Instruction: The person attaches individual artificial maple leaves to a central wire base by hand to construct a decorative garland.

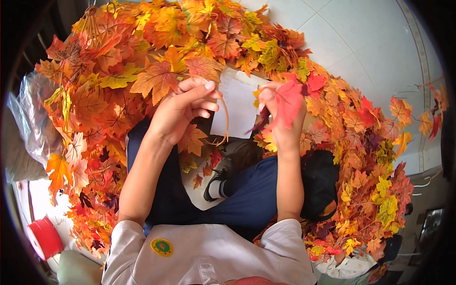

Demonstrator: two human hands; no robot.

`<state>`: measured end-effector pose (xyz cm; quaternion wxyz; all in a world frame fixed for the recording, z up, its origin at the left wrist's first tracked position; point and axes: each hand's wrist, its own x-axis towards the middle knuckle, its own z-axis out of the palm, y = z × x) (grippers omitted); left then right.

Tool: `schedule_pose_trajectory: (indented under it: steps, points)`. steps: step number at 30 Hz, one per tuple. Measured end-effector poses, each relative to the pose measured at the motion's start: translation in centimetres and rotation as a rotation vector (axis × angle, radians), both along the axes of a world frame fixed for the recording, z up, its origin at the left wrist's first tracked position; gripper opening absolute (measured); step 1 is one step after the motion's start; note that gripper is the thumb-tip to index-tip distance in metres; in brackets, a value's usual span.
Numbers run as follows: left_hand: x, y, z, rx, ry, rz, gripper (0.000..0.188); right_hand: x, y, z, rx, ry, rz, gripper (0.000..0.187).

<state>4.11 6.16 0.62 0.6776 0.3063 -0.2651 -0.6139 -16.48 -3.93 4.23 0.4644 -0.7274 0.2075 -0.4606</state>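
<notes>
My left hand (183,107) pinches a thin brown stem (226,121) between thumb and fingertips, and the stem curves down below the hand. Orange-brown maple leaves (159,81) spread just beyond those fingers; whether they join this stem I cannot tell. Level with it on the right, my right hand (290,130) has its fingers closed near a red artificial maple leaf (288,102), which covers part of the hand. A dark purple leaf (259,121) hangs beside the right fingers. Between the hands lies a white sheet of paper (236,107).
Heaps of orange, red and yellow artificial leaves (104,102) surround my legs. A clear plastic bag (40,118) and a red spool (45,238) are at the left. Leaf sprays (401,111) hang at the far right. Another person (349,263) is at the lower right.
</notes>
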Motion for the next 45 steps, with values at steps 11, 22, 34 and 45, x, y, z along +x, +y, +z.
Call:
schedule_pose_trajectory:
  steps: [11, 22, 34, 45]
  points:
    - [-3.6, 0.0, 0.0, -0.082, 0.054, -0.024, 0.014, 0.8, 3.6, -2.9, 0.137, -0.094, 0.008, 0.012]
    - [-4.6, -0.7, 0.5, -0.045, 0.040, -0.056, 0.015, 0.6, 4.0, -2.2, 0.223, -0.180, -0.033, 0.015]
    - [-4.6, -0.2, 0.9, -0.041, -0.083, 0.016, 0.016, 0.3, 4.1, -2.0, 0.223, -0.049, -0.043, 0.016]
    - [-4.6, 0.2, 0.7, -0.110, -0.197, -0.009, 0.020, 0.1, 3.3, -2.1, 0.032, -0.036, -0.098, 0.013]
